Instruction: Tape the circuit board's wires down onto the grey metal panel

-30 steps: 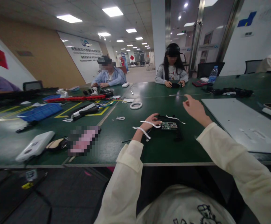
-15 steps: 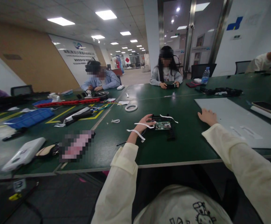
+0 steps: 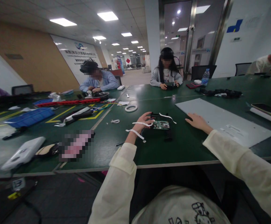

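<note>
My left hand is closed on the left end of a small black device with a bare green circuit board, flat on the green table. White tape strips cling to that hand and wrist, and another strip lies across the device's far side. My right hand lies flat, fingers stretched out, on the near left edge of a large grey sheet, just right of the device.
A roll of white tape lies beyond the device. At the left are a blue tray, a white box and cables. A phone lies far right. Two people work across the table.
My right hand came down from the air onto the grey sheet, and the sheet has slid left toward the device. My left hand stayed on the device.
</note>
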{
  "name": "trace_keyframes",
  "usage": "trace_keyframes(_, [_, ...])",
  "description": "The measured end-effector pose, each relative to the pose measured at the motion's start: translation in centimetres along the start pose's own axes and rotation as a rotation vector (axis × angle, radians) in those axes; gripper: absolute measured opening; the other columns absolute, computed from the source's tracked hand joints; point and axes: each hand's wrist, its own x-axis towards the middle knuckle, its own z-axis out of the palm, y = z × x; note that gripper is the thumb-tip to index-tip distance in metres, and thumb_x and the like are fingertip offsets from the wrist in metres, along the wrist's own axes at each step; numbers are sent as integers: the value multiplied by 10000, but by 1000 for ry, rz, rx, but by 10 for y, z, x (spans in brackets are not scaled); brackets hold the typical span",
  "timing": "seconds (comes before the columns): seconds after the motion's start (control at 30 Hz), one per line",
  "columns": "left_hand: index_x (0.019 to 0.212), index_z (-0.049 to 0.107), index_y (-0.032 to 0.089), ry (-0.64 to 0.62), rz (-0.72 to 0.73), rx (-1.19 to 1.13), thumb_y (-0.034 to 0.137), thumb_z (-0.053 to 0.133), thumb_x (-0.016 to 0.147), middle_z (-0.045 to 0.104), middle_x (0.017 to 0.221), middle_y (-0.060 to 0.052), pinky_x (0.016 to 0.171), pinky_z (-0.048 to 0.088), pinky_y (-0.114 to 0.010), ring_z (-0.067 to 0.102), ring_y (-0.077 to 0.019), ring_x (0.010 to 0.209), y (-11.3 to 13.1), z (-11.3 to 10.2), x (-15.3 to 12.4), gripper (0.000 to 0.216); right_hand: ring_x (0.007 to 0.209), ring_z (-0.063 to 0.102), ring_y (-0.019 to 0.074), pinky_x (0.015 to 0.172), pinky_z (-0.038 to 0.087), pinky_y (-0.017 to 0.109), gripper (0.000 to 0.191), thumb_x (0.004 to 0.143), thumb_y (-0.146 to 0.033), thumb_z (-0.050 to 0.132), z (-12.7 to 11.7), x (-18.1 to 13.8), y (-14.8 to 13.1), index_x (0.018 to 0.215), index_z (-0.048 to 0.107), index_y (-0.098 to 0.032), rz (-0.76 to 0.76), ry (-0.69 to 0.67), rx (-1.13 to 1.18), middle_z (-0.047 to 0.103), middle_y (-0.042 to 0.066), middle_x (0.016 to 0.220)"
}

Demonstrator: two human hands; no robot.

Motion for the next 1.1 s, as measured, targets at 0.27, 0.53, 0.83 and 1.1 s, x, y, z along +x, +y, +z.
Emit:
trace_keyframes(0.27, [1308,492,225,110,102,-111,244,801,641,623,1224,-93,487,493,-160,633,-110,724,36,0,-13,736,1368,342,315,1100,298,517,648,897,-590,422,-2,-28,-67,1428,442,-219,-434,-3,198,416,81,1463])
trace_keyframes(0.53, [1324,487,214,165,158,-181,200,759,664,633,1223,-89,519,503,-147,658,-117,769,63,12,-20,714,1393,309,255,1155,212,481,613,903,-533,485,-33,-74,-112,1458,383,-292,-759,-184,381,388,15,1482])
trace_keyframes(0.83, [1222,562,185,142,59,-191,162,783,631,680,1125,-73,546,526,-183,639,-88,660,78,19,-8,631,1393,314,200,1174,174,429,575,917,-428,509,-45,-110,-145,1457,385,-272,-1035,-296,453,431,18,1456])
trace_keyframes(1.1, [1206,568,163,147,-58,-200,145,823,567,698,1020,-81,554,537,-224,657,-133,684,29,24,4,689,1404,288,211,1174,160,440,599,898,-380,541,-45,-120,-154,1460,385,-242,-1036,-261,419,424,41,1461])
